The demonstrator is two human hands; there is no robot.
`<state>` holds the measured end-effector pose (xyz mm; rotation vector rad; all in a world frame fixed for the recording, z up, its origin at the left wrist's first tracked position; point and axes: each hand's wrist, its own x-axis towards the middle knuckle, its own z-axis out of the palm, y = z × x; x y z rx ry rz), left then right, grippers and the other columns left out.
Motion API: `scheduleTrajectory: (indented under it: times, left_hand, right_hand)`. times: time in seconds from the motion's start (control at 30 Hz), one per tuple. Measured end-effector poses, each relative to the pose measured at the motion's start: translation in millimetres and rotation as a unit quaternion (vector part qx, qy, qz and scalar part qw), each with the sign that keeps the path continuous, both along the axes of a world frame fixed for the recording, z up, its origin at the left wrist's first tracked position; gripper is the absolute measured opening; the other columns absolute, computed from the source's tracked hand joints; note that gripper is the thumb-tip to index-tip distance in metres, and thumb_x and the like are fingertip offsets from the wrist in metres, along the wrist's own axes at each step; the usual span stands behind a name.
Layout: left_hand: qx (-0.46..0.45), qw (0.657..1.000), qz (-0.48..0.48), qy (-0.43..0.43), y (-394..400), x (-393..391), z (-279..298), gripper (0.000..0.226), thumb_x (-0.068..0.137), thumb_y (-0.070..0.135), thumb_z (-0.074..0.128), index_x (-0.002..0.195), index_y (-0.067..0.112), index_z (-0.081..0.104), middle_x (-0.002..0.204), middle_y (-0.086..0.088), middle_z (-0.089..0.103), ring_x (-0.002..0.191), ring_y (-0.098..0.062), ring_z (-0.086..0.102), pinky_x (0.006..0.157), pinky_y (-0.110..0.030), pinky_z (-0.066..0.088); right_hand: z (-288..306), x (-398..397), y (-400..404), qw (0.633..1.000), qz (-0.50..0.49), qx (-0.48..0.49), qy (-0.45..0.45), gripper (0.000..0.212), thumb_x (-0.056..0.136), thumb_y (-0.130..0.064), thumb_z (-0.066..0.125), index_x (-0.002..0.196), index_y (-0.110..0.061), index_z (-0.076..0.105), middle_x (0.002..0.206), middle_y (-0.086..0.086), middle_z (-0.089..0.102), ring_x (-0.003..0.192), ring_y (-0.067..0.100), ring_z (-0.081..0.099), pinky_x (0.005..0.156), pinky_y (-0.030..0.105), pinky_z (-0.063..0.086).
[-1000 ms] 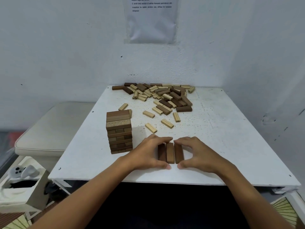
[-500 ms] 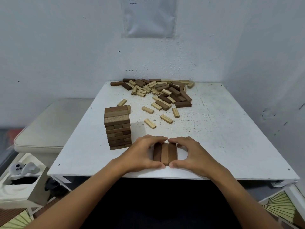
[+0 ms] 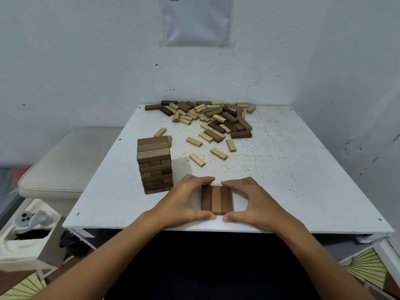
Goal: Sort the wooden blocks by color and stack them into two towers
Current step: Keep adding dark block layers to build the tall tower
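Note:
Three dark brown blocks [image 3: 216, 199] lie side by side near the front edge of the white table [image 3: 303, 187]. My left hand [image 3: 184, 202] cups their left side and my right hand [image 3: 251, 202] cups their right side, fingers at the far ends and thumbs at the near ends. A tower of dark blocks [image 3: 154, 164] stands just left of my left hand. A mixed pile of dark and light blocks [image 3: 214, 118] lies at the table's far edge. Several loose light blocks [image 3: 197, 159] lie between the pile and my hands.
A white wall closes the table's far and right sides. A cushioned seat [image 3: 65, 161] stands to the left, below table height. A white box [image 3: 28, 239] with a pale toy on it sits at the lower left.
The three dark blocks were spread slightly apart; now both hands have pressed them together into a tight row. The camera has tilted a little downward.

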<state>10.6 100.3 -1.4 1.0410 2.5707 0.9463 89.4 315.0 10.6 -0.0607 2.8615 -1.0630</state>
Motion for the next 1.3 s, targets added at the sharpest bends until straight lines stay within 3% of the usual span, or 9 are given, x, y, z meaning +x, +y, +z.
scheduleTrajectory:
  times: [0.17, 0.33, 0.5, 0.6, 0.77, 1.03, 1.13, 1.23, 1.3]
  left_hand:
    - [0.016, 1.000, 0.001, -0.001, 1, 0, -3, 0.081, 0.069, 0.051, 0.081, 0.140, 0.039, 0.043, 0.129, 0.012, 0.048, 0.119, 0.003, 0.042, 0.090, -0.015, 0.036]
    - [0.031, 1.000, 0.001, 0.002, 2, 7, 2, 0.085, 0.069, 0.061, 0.076, 0.142, 0.045, 0.035, 0.136, 0.020, 0.041, 0.125, 0.006, 0.035, 0.107, -0.027, 0.035]
    - [0.250, 0.960, 0.041, -0.118, 15, 25, -2, 0.079, 0.079, 0.081, 0.041, 0.147, 0.045, 0.024, 0.150, 0.022, 0.036, 0.141, 0.003, 0.027, 0.114, -0.028, 0.023]
    - [0.333, 0.918, 0.087, -0.196, 29, 32, -2, 0.091, 0.068, 0.094, 0.031, 0.146, 0.049, 0.019, 0.151, 0.025, 0.031, 0.140, 0.009, 0.022, 0.110, -0.019, 0.016]
    - [0.380, 0.888, 0.133, -0.221, 46, 39, -5, 0.090, 0.062, 0.097, 0.030, 0.141, 0.054, 0.019, 0.155, 0.021, 0.025, 0.139, 0.013, 0.019, 0.120, -0.032, 0.008]
    - [0.369, 0.894, 0.129, -0.220, 49, 40, -1, 0.083, 0.062, 0.098, 0.029, 0.135, 0.058, 0.022, 0.156, 0.021, 0.023, 0.139, 0.014, 0.017, 0.109, -0.015, 0.013]
    - [0.314, 0.922, 0.117, -0.195, 42, 38, 2, 0.076, 0.070, 0.081, 0.047, 0.137, 0.054, 0.023, 0.154, 0.019, 0.027, 0.140, 0.011, 0.020, 0.110, -0.017, 0.017]
    - [0.200, 0.970, 0.085, -0.106, 25, 32, 7, 0.086, 0.069, 0.056, 0.070, 0.143, 0.047, 0.026, 0.146, 0.021, 0.040, 0.135, 0.007, 0.031, 0.106, -0.016, 0.023]
    - [0.114, 0.991, 0.063, -0.045, 13, 23, 10, 0.090, 0.070, 0.046, 0.079, 0.141, 0.052, 0.025, 0.139, 0.021, 0.046, 0.131, 0.004, 0.036, 0.108, -0.025, 0.030]
  right_hand:
    - [-3, -3, -3, 1.000, -0.003, 0.005, 0.016, 0.080, 0.069, -0.046, 0.082, 0.139, -0.042, 0.044, 0.124, -0.020, 0.040, 0.116, -0.006, 0.033, 0.093, 0.015, 0.029]
    - [-2, -1, -4, 1.000, 0.004, 0.013, 0.018, 0.076, 0.074, -0.045, 0.080, 0.140, -0.042, 0.042, 0.127, -0.029, 0.035, 0.119, -0.008, 0.029, 0.098, 0.017, 0.027]
    - [-1, -7, -22, 0.940, -0.152, -0.294, 0.084, 0.032, 0.095, -0.055, 0.048, 0.126, -0.047, 0.048, 0.141, -0.018, 0.046, 0.129, -0.004, 0.043, 0.101, 0.010, 0.036]
    - [-5, -10, -40, 0.893, -0.203, -0.394, 0.081, 0.069, 0.075, -0.084, 0.029, 0.134, -0.051, 0.037, 0.153, -0.018, 0.033, 0.141, 0.000, 0.029, 0.119, 0.032, 0.022]
    - [-5, -11, -61, 0.866, -0.212, -0.446, 0.078, 0.075, 0.084, -0.077, 0.019, 0.150, -0.042, 0.022, 0.157, -0.021, 0.019, 0.143, -0.004, 0.014, 0.119, 0.029, 0.011]
    - [-10, -11, -67, 0.875, -0.204, -0.431, 0.091, 0.073, 0.081, -0.081, 0.020, 0.145, -0.046, 0.027, 0.135, -0.039, 0.028, 0.118, -0.029, 0.024, 0.107, 0.017, 0.016]
    - [-11, -12, -60, 0.875, -0.190, -0.434, 0.098, 0.061, 0.078, -0.078, 0.030, 0.134, -0.053, 0.032, 0.134, -0.039, 0.034, 0.119, -0.028, 0.028, 0.108, 0.019, 0.020]
    - [-4, -10, -41, 0.904, -0.169, -0.380, 0.102, 0.044, 0.095, -0.041, 0.056, 0.137, -0.040, 0.041, 0.142, -0.018, 0.043, 0.131, -0.005, 0.038, 0.111, 0.025, 0.029]
    - [2, -8, -21, 0.948, -0.119, -0.280, 0.094, 0.060, 0.089, -0.016, 0.068, 0.140, -0.033, 0.041, 0.138, -0.015, 0.049, 0.132, 0.001, 0.042, 0.115, 0.027, 0.031]
